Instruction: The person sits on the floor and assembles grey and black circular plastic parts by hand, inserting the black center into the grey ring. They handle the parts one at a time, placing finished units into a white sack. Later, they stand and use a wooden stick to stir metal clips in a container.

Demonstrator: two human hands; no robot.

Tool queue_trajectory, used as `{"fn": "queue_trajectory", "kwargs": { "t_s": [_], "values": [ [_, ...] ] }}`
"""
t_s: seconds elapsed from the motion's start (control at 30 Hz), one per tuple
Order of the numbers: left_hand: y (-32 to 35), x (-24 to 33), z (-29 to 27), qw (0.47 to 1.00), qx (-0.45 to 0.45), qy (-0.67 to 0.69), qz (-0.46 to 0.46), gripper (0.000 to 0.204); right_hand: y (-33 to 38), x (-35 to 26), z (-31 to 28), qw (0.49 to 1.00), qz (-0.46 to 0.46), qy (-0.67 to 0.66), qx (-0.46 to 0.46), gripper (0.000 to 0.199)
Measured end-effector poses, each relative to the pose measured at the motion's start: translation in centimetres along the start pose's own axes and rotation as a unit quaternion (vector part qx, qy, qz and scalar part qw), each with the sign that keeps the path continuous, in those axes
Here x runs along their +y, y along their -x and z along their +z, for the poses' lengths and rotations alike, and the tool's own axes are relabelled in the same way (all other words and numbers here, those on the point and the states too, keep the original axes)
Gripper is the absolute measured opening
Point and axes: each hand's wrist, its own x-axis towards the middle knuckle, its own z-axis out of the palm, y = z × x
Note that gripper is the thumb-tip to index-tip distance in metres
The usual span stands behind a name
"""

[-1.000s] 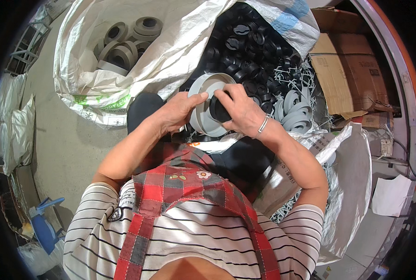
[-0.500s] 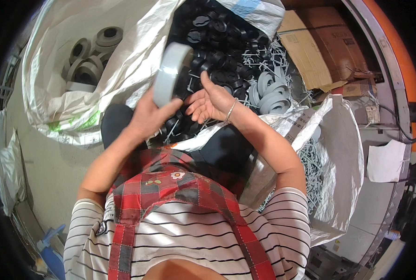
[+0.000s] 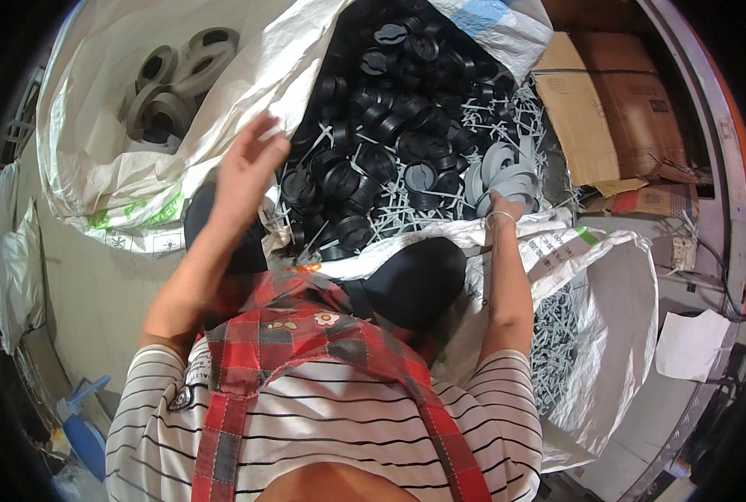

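Note:
My left hand (image 3: 247, 176) is raised beside the fold of the white sack on the left, its fingers apart and nothing in it. Out to the right, my right hand (image 3: 509, 206) has its fingers closed on a grey plastic ring (image 3: 513, 182) at the near side of a small group of grey rings; its fingertips are partly hidden. Between my hands lies a heap of round black plastic caps (image 3: 377, 163), with small pale grey plastic pins (image 3: 402, 215) scattered among them. More grey rings (image 3: 157, 113) lie inside the left sack.
The wide white sack (image 3: 89, 180) stands on the left. Another white sack (image 3: 611, 335), holding pale pins (image 3: 553, 356), stands by my right arm. Brown cardboard boxes (image 3: 632, 109) are at the far right. My knee (image 3: 415, 284) is against the heap's near edge.
The large grey ring has left my left hand, which is now empty and further left. My right hand has moved from the middle to the grey rings on the right and closed there.

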Motion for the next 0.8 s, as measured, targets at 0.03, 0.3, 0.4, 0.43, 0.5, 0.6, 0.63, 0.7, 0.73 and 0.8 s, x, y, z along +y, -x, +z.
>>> {"fn": "queue_trajectory", "kwargs": {
  "t_s": [0.03, 0.3, 0.4, 0.43, 0.5, 0.6, 0.63, 0.7, 0.73, 0.8],
  "values": [
    [0.7, -0.6, 0.6, 0.999, -0.015, -0.003, -0.03, 0.047, 2.5, -2.8, 0.7, 0.999, -0.034, -0.017, -0.009, 0.071],
    [3.1, -3.7, 5.6, 0.908, -0.11, 0.15, -0.376, 0.058, 22.8, -20.6, -4.9, 0.701, -0.595, 0.014, -0.394, 0.078],
    [2.1, -4.4, 4.5, 0.874, -0.113, 0.259, -0.394, 0.036, 26.6, -23.4, -4.5, 0.655, -0.5, -0.053, -0.564, 0.061],
    [1.8, -5.8, 3.3, 0.858, -0.112, 0.276, -0.418, 0.026, 25.9, -23.6, -2.8, 0.658, -0.447, -0.16, -0.584, 0.042],
    [2.5, -3.2, 2.3, 0.912, -0.082, 0.186, -0.356, 0.022, 23.9, -25.2, -1.3, 0.852, -0.207, -0.058, -0.477, 0.023],
    [2.9, -2.7, 0.6, 0.952, -0.056, 0.105, -0.283, 0.031, 16.9, -22.2, 3.3, 0.828, -0.349, 0.316, -0.305, 0.041],
    [2.8, -2.0, 0.4, 0.953, -0.045, 0.092, -0.285, 0.033, 15.7, -21.1, 4.4, 0.789, -0.306, 0.395, -0.356, 0.043],
    [2.8, -1.3, -0.1, 0.953, -0.028, 0.09, -0.286, 0.035, 15.0, -16.6, 6.5, 0.806, -0.377, 0.362, -0.279, 0.028],
    [3.1, -1.6, -0.4, 0.952, -0.02, 0.101, -0.287, 0.036, 15.7, -16.6, 6.4, 0.804, -0.422, 0.342, -0.24, 0.02],
    [3.4, -1.9, -0.9, 0.955, -0.024, 0.111, -0.275, 0.037, 15.0, -18.1, 6.4, 0.828, -0.384, 0.281, -0.297, 0.015]
  ]
}}
